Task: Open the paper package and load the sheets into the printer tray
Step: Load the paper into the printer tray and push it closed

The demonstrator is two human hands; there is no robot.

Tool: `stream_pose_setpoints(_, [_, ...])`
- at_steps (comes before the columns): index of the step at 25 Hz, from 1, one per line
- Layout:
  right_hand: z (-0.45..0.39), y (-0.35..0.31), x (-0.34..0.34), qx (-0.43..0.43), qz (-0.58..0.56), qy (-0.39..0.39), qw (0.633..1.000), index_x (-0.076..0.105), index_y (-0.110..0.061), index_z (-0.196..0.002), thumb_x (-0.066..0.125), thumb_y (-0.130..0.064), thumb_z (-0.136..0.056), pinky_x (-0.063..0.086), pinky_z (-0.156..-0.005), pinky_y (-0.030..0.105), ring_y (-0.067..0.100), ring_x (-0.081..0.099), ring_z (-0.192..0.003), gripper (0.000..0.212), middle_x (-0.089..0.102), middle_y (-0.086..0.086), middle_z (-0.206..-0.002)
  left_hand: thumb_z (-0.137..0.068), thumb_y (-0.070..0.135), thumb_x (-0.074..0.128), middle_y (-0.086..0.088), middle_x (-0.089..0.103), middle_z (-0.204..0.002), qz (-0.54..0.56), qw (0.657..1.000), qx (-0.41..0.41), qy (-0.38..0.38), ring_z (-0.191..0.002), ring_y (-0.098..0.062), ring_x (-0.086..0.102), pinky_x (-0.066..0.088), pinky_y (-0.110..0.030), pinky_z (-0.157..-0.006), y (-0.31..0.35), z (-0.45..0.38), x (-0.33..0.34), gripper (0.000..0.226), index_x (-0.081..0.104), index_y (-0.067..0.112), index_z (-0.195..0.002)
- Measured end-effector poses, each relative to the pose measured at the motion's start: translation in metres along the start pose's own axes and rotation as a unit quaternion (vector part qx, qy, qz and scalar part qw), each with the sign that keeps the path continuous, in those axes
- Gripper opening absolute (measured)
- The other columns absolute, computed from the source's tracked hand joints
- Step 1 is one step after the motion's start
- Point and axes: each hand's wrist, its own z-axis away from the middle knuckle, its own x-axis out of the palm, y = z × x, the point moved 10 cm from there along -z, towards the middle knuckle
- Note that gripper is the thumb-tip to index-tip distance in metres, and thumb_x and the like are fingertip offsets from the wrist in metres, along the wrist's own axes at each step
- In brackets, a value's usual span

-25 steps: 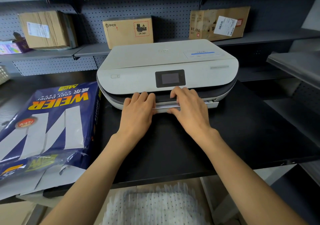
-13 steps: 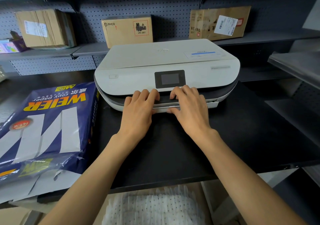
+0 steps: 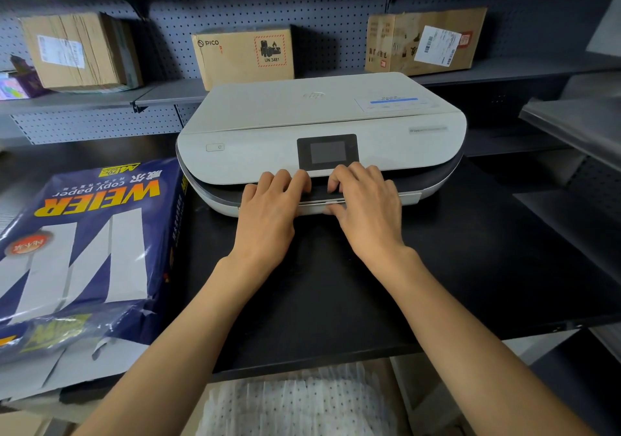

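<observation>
A white printer point(image 3: 322, 123) with a small dark screen stands on the black shelf top point(image 3: 470, 267). Its paper tray point(image 3: 319, 205) sits almost flush in the lower front slot, only a thin pale edge showing. My left hand point(image 3: 268, 214) and my right hand point(image 3: 366, 207) lie side by side against the tray front, fingers resting on the dark band above it, the right thumb under the tray edge. A blue copy paper package point(image 3: 84, 251) lies to the left, its near end torn, white sheets showing there.
Cardboard boxes point(image 3: 245, 54) stand on the pegboard shelf behind the printer, with others left and right. A grey shelf edge point(image 3: 578, 126) juts in at the right. The black top's front edge runs below my forearms.
The tray has slid back into the printer under both hands; the white strip that stuck out a second ago is nearly gone. My fingers now reach higher on the printer front.
</observation>
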Motion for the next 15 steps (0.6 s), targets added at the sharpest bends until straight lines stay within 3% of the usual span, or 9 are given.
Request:
stream_pose_setpoints(11, [0.0009,0.0009,0.0006,0.004,-0.009,0.016,1.0,0.06,-0.021,-0.094,0.083,-0.025,-0.072,0.039,-0.067,0.035,0.022,0.054,-0.087,0.032,0.058,-0.005,-0.091,-0.058,-0.012,0.062,0.0,0.051,-0.087,0.002,1.0,-0.011,0.005,-0.08,-0.027,0.046,0.03,-0.033,-0.064,-0.0016,0.0012,0.0002,0.056,0.054,0.019,-0.104])
stream_pose_setpoints(15, [0.002,-0.0005,0.0009,0.0,0.001,0.018,1.0,0.06,-0.022,-0.095,0.083,-0.026,-0.073,0.034,-0.066,0.033,0.022,0.054,-0.087,0.032,0.059,-0.005,-0.091,-0.059,-0.012,0.061,0.001,0.052,-0.087,0.004,1.0,-0.01,0.008,-0.08,-0.027,0.045,0.029,-0.033,-0.063,-0.0014,0.0017,0.0,0.055,0.054,0.02,-0.104])
